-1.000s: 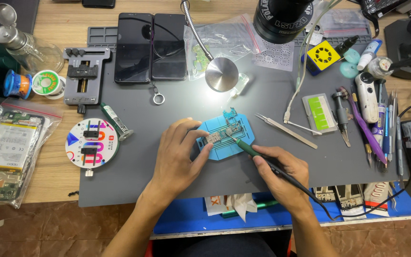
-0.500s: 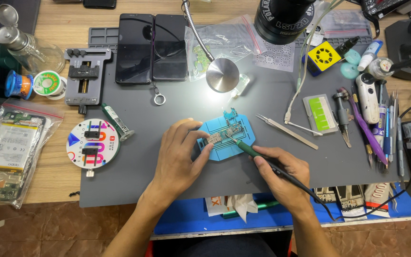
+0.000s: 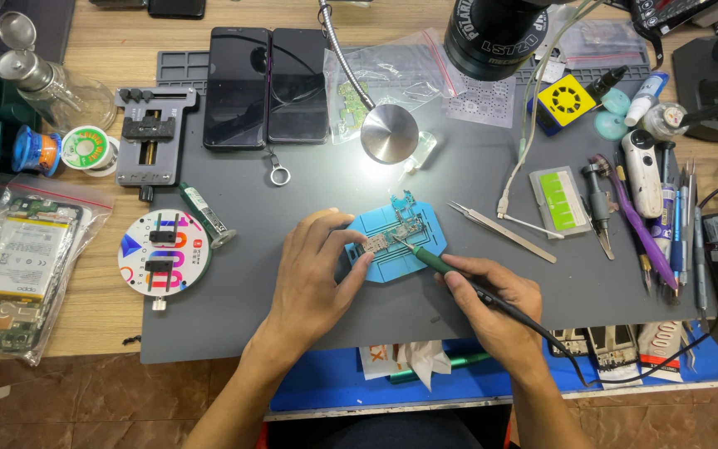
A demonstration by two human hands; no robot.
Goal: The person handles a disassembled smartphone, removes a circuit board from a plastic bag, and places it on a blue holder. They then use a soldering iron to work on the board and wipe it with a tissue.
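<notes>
Near the grey mat's (image 3: 292, 191) front edge, the left hand (image 3: 313, 278) pins the circuit board (image 3: 388, 237) onto its blue holder (image 3: 425, 233); the right hand (image 3: 496, 308) grips a soldering iron (image 3: 434, 262) pen-style, tip on the board.

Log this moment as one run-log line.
left hand: steadies blue board holder | right hand: holds green-handled soldering iron, tip on small circuit board | surface: grey work mat
</notes>
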